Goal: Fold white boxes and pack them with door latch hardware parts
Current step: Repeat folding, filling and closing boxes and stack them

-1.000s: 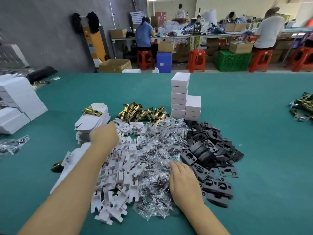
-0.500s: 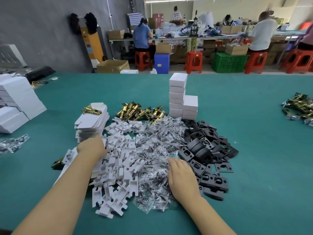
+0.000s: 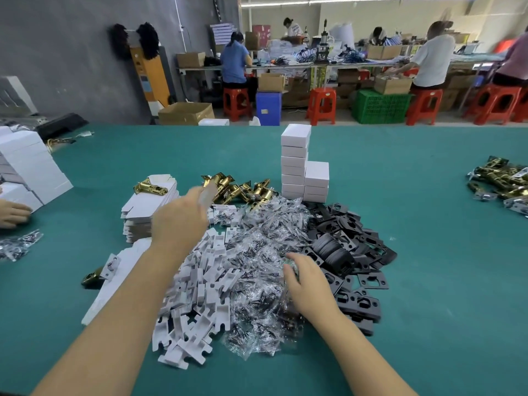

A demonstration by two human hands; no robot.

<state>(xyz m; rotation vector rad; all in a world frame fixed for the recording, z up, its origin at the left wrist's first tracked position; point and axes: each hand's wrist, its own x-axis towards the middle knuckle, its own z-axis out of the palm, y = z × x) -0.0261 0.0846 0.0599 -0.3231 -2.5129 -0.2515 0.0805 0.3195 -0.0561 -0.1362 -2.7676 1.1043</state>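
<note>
My left hand (image 3: 180,221) is raised over the table and pinches a blurred white cardboard insert (image 3: 207,192) above the pile of white inserts (image 3: 200,295). My right hand (image 3: 308,281) lies on the heap of clear screw bags (image 3: 263,238), fingers curled into it on a bag. Black strike plates (image 3: 357,252) lie to the right. Behind are brass latches (image 3: 240,190), a stack of flat white boxes (image 3: 148,207) with one latch on top, and folded white boxes (image 3: 295,161). A flat box (image 3: 114,281) lies under my left forearm.
Another person's hand (image 3: 13,214) rests at the left edge by stacked white boxes (image 3: 28,167) and loose screw bags (image 3: 17,247). More brass latches (image 3: 503,181) lie at the far right. Green table (image 3: 428,310) is bare at right and front. People work at benches behind.
My left hand dipped into the white inserts, then rose up and to the right with one insert. My right hand stayed on the screw bags, its fingers now curled.
</note>
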